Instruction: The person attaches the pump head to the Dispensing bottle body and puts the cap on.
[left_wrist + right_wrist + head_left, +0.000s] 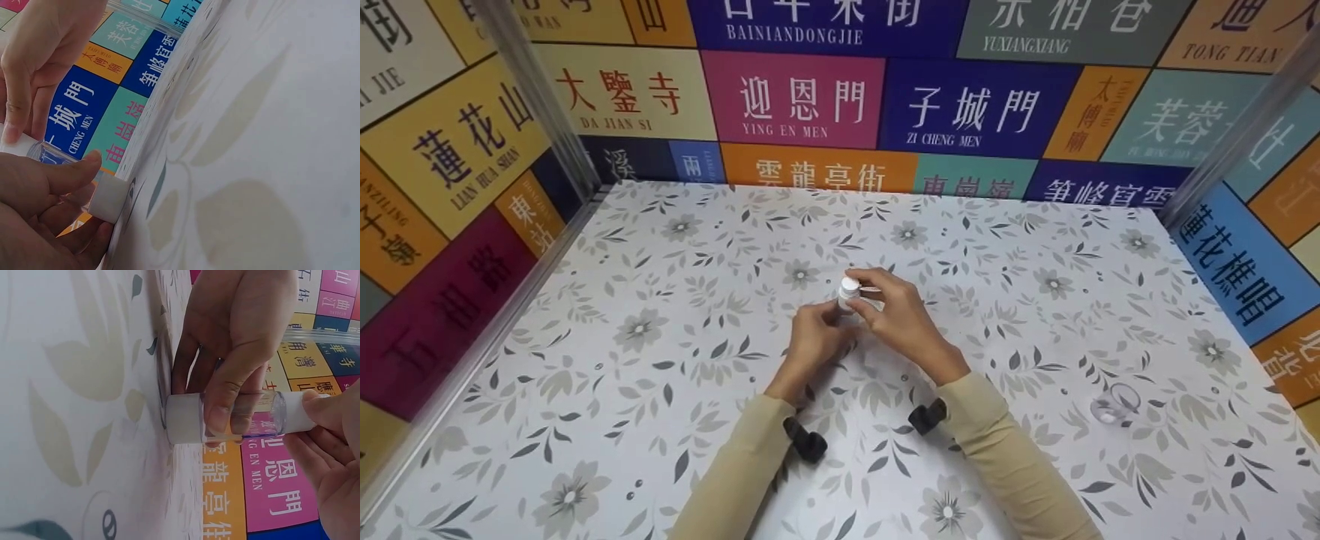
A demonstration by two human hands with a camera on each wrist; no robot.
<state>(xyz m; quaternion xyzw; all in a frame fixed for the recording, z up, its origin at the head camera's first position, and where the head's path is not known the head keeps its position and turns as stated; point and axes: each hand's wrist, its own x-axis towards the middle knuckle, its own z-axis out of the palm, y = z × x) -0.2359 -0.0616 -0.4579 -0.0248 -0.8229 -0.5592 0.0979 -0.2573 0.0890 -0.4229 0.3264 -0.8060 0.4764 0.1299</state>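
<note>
A small clear bottle (259,417) with a white base (184,418) and a white top (297,412) stands upright on the table in front of me. My left hand (813,334) grips its clear body low down, thumb and fingers on opposite sides just above the base. Higher up, my right hand (901,309) pinches the white top between thumb and fingers. From the left wrist view, the base (108,197) sits right at the tabletop, and the right hand (48,62) comes down from above.
A small clear plastic piece with a round rim (1114,405) lies on the table to the right of my right forearm. Floral sheeting covers the table (645,420). Panels with coloured lettering (795,97) border its back and both sides.
</note>
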